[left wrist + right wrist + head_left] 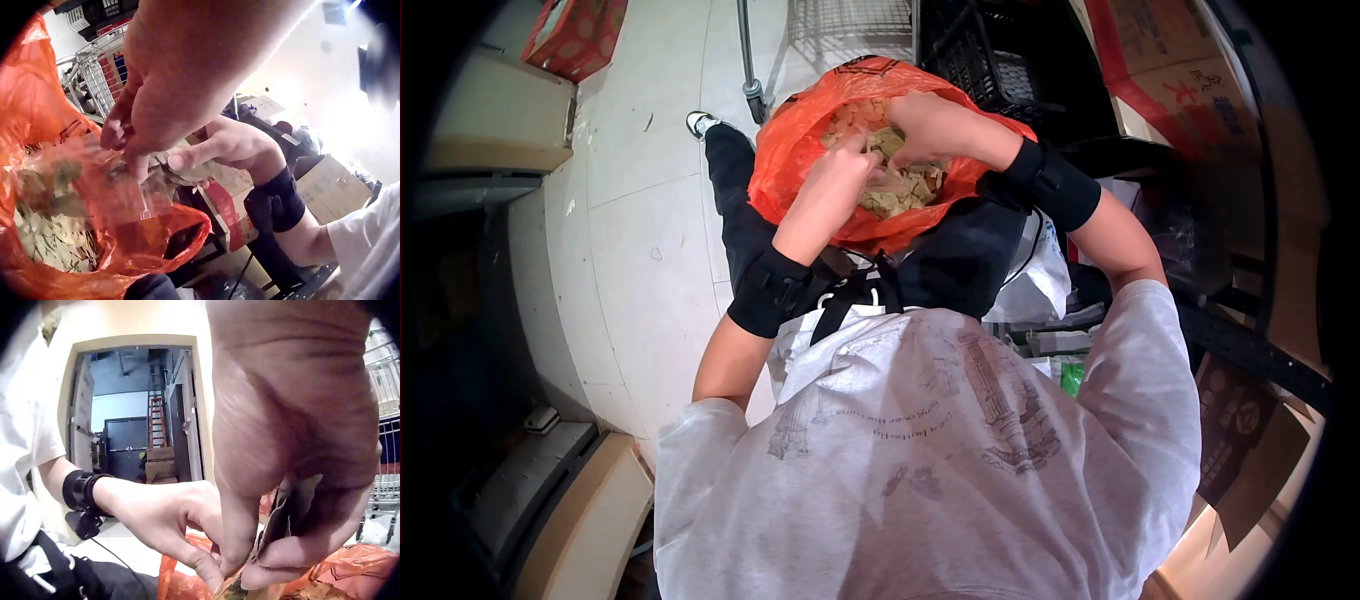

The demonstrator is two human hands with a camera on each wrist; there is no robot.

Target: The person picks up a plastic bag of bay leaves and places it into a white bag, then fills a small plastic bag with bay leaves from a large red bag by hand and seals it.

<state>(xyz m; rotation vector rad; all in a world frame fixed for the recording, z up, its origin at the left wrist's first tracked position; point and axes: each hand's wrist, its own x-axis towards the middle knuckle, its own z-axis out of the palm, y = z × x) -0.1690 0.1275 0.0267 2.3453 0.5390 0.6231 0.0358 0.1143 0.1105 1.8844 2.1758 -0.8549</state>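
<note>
Fingers of the left hand (837, 186) pinch a clear plastic bag (106, 194) by its edge, while the right hand (945, 130) holds a few dried leaves (305, 492) between thumb and bent fingers. Both work inside the rim of an orange bag (785, 150), which rests against the dark trousers (960, 258); a leaf heap (897, 202) lies within. The held leaves look light, stiff and brittle, best taken lightly in a flat stack; the clear film seems limp and slippery, so its lip suits a firm pinch. Hard to make out: the clear bag's mouth, the left fingertips and the heap's depth.
</note>
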